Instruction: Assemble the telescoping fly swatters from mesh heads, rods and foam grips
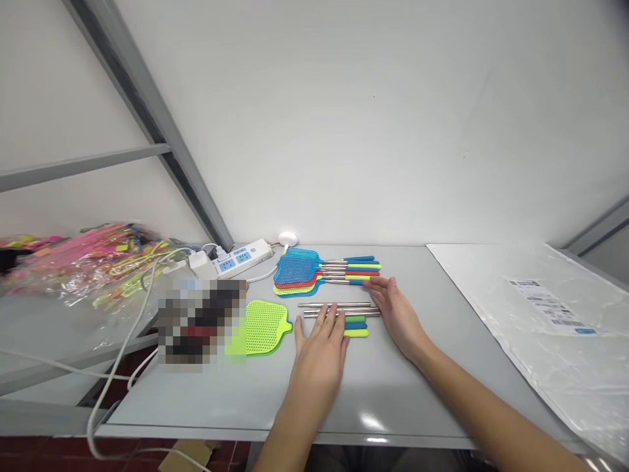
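My left hand (320, 351) lies palm down with its fingers stretched out over several metal rods (358, 305) and the loose handles beside them, whose grips are green (356, 320), blue (356, 326) and yellow-green (356, 333). Edge-on at the rods' right ends is my right hand (399, 318), fingers extended, its tips near the grips of the assembled fly swatters. Those fly swatters (296, 269), blue, red and yellow-green, are stacked behind with handles pointing right. Loose lime-green swatter heads (265, 328) sit to the left of my left hand. Whether my left fingers press the rods is unclear.
A white power strip (248, 257) with plugs and cables stands at the back left. Plastic bags of colourful items (113, 262) fill the left side. A blurred-out object (204, 324) lies near them. A white plastic mailer (531, 314) covers the table's right side.
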Demonstrator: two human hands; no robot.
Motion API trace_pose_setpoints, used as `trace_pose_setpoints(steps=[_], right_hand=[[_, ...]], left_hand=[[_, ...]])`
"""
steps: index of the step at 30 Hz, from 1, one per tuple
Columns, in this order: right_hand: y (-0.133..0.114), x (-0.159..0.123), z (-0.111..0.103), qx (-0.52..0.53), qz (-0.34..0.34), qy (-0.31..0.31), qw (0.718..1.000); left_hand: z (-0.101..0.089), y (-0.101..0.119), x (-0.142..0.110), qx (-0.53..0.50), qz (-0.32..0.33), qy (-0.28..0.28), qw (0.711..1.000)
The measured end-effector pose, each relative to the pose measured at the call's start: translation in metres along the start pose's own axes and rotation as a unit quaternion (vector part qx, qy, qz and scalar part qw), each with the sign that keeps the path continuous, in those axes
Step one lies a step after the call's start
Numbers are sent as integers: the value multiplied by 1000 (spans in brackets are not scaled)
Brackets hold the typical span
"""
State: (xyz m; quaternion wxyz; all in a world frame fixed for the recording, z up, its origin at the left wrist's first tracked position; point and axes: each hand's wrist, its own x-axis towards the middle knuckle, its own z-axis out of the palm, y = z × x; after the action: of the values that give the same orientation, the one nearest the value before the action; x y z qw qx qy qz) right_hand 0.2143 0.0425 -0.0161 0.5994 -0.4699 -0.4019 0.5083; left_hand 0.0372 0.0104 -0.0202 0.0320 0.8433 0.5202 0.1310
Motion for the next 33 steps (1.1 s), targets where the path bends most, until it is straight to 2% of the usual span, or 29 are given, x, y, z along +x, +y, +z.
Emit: trace_pose_setpoints(steps=[8,15,26,33], right_hand=[[2,-1,1,30,0,19,999],[9,0,7,0,-15,20,1000],[11,-4,6,-57,-27,5,998],[2,-15,11,-187,-28,-7,982]], left_hand=[[-6,3,2,17,-24,-24,999],[-10,6,9,6,-32,-42,999],[-9,4,6,-7,-22,-4,1000],[-1,0,2,0,-10,40,999]])
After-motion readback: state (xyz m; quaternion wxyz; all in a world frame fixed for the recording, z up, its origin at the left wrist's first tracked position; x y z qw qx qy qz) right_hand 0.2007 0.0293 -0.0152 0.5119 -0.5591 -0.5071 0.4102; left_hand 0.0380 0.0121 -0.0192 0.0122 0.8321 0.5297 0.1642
